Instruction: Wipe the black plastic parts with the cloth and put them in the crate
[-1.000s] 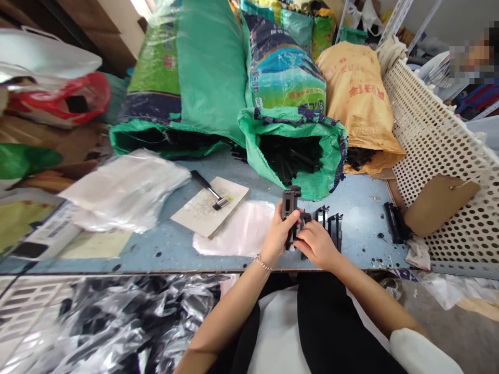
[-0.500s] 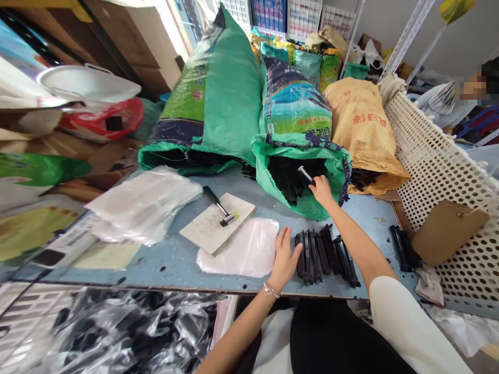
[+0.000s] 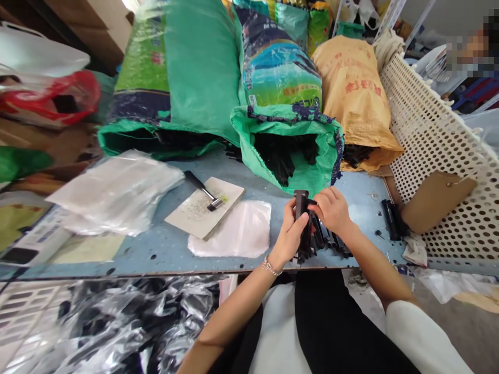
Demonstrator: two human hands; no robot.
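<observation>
My left hand [image 3: 290, 234] is wrapped round a long black plastic part [image 3: 301, 203], held upright above the table's front edge. Fingers curled, my right hand [image 3: 333, 211] grips a black piece against the upper right side of that part. My fingers hide where the two meet. Under and beside both hands lies a row of similar black parts [image 3: 320, 236], partly covered. Just behind my hands, a green woven sack [image 3: 237, 124] lies with its mouth open, black parts inside.
A small hammer [image 3: 203, 190] rests on a pale board [image 3: 179, 218], which overlaps clear plastic bags [image 3: 249, 228]. More clear bags [image 3: 117, 192] lie left. A larger green sack [image 3: 202, 62] and yellow sack [image 3: 351, 78] stand behind. A perforated white panel [image 3: 436, 130] borders the right.
My right hand has come out of the green sack to meet my left hand. My left hand has closed round a black part from the row. The view has tilted down.
</observation>
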